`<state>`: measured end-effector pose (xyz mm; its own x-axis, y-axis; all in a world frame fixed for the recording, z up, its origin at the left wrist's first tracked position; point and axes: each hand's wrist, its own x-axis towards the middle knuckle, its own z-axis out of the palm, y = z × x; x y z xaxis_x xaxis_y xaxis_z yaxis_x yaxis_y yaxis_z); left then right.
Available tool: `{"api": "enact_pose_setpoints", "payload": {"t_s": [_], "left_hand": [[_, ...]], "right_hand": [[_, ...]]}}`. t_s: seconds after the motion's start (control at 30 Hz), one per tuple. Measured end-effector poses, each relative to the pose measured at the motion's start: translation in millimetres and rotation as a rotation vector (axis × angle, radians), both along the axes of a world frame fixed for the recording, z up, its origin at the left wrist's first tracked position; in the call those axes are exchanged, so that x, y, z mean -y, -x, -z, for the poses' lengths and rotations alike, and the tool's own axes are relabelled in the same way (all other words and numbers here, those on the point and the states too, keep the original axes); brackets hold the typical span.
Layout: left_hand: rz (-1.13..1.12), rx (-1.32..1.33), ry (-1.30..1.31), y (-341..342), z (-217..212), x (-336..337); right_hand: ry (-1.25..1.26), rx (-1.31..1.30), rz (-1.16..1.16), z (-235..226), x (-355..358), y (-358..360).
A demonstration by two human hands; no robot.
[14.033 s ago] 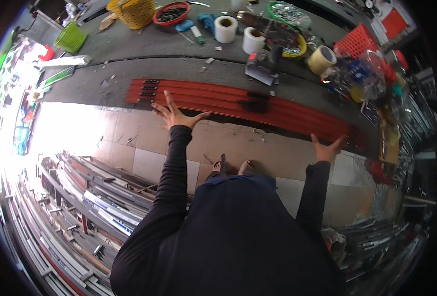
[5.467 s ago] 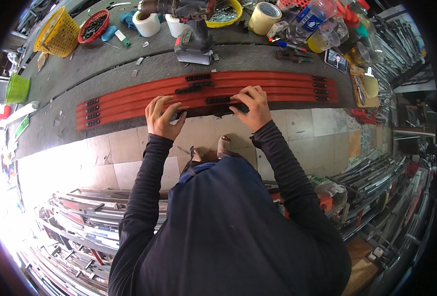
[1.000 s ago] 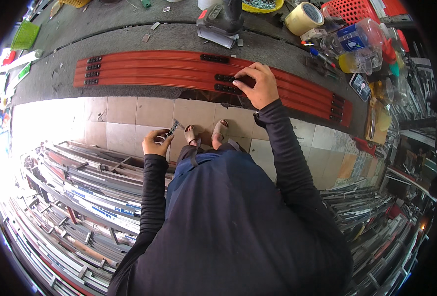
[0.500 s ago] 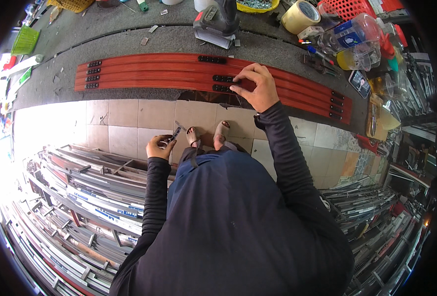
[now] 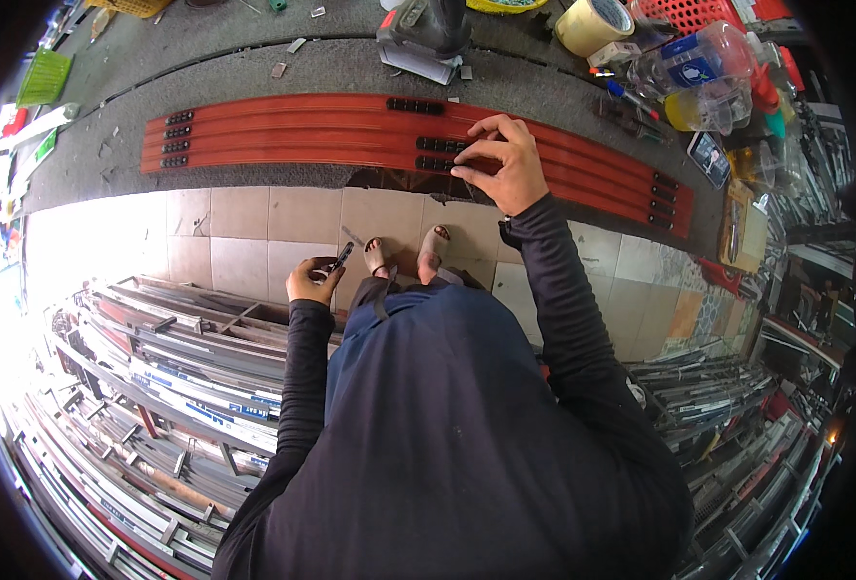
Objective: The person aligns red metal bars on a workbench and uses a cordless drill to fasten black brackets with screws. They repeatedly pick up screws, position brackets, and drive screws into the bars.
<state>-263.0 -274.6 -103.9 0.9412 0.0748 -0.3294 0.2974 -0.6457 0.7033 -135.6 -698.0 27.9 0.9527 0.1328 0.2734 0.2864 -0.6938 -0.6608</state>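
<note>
Several reddish-brown strips (image 5: 302, 130) lie side by side across the workbench, with short black blocks set on them at both ends and near the middle. My right hand (image 5: 511, 172) reaches over the strips, its thumb and forefinger closed at the right end of the nearest middle black block (image 5: 433, 163). The other fingers are bent above. Down by the bench's front, over the floor, my left hand (image 5: 310, 282) grips a slim dark piece (image 5: 343, 255) with light spots. Its exact kind is too small to make out.
A cordless power tool (image 5: 426, 43) stands behind the strips. At the far right are a tape roll (image 5: 592, 26), plastic bottles (image 5: 703, 60), markers and a phone (image 5: 708, 158). Racks of long metal profiles (image 5: 177, 387) stand behind me on both sides. A green basket (image 5: 46, 77) sits far left.
My right thumb and forefinger stay by the middle blocks, with little movement. The dark piece in my left hand has turned slightly. The whole view has shifted a little.
</note>
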Motion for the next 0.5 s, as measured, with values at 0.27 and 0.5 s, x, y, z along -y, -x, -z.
{"api": "enact_pose_setpoints", "payload": {"t_s": [0.27,0.5], "left_hand": [[-0.016,-0.024,0.04,0.2,5.4,4.1],[-0.007,-0.031,0.035,-0.4,3.7,7.7]], "right_hand": [[-0.021,-0.031,0.013,1.4,-1.3,0.0],[0.014,-0.007,0.015,-0.4,-1.6,1.0]]}}
